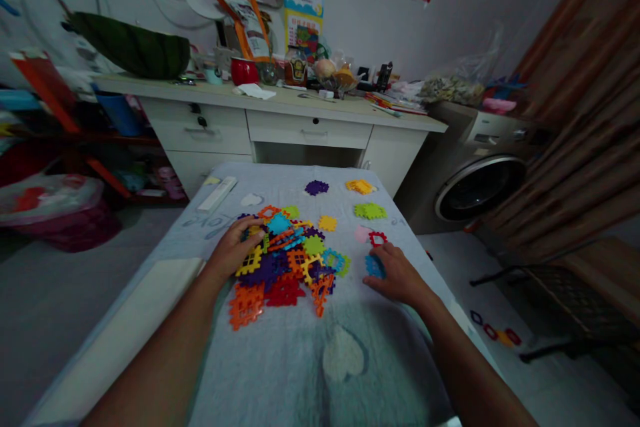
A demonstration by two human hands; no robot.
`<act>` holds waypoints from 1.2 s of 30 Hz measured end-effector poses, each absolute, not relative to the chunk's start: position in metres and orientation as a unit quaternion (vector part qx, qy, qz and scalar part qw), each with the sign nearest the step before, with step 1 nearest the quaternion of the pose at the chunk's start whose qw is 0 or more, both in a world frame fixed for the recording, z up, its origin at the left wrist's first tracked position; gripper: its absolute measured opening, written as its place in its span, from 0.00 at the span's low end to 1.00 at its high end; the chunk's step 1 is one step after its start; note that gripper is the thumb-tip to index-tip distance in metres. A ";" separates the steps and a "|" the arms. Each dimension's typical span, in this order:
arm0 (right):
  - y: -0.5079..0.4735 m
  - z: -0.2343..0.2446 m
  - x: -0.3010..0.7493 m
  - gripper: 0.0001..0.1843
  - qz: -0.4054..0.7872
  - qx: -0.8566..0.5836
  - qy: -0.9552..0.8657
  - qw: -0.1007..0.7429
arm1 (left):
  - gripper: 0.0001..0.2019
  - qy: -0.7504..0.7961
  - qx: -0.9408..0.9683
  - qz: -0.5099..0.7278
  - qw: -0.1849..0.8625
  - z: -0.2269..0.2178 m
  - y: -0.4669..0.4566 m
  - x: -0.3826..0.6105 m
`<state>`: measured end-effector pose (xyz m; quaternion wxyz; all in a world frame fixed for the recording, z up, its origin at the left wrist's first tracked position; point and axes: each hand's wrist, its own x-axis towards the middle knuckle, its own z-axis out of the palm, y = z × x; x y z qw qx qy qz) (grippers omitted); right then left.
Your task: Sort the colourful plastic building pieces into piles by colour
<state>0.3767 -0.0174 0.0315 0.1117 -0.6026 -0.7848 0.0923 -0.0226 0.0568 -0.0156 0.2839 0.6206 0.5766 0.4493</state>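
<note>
A heap of flat, toothed plastic building tiles (285,263) in many colours lies on a grey cloth-covered table (310,360). My left hand (234,248) rests on the heap's left edge, fingers curled over a yellow tile. My right hand (397,275) lies to the right of the heap, fingers closed on a blue tile (374,266). Just beyond it sit a red tile (377,238) and a pink one (361,233). Sorted small stacks lie farther back: purple (317,187), orange-yellow (361,186), green (370,211) and a single yellow (327,223).
A white remote-like bar (217,194) lies at the table's far left. Behind stands a cluttered white desk (280,120) with drawers. A washing machine (475,180) is at the right, a dark chair (565,307) beside it, and several coloured pieces (493,330) lie on the floor.
</note>
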 end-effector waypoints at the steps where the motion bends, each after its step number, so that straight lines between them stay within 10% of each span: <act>1: -0.020 0.031 0.374 0.25 0.090 -0.604 -0.785 0.104 | 0.22 0.576 0.622 0.450 0.281 -0.015 0.056 -0.022; 22: 0.081 0.071 0.403 0.08 0.144 -0.617 -0.771 0.069 | 0.21 0.573 0.624 0.445 0.290 -0.011 0.056 -0.023; 29: 0.037 0.046 0.393 0.29 0.072 -0.603 -0.793 0.043 | 0.22 0.569 0.626 0.451 0.284 -0.014 0.058 -0.023; 36: 0.022 0.046 0.405 0.17 0.058 -0.584 -0.805 0.081 | 0.24 0.573 0.630 0.447 0.275 -0.017 0.060 -0.024</act>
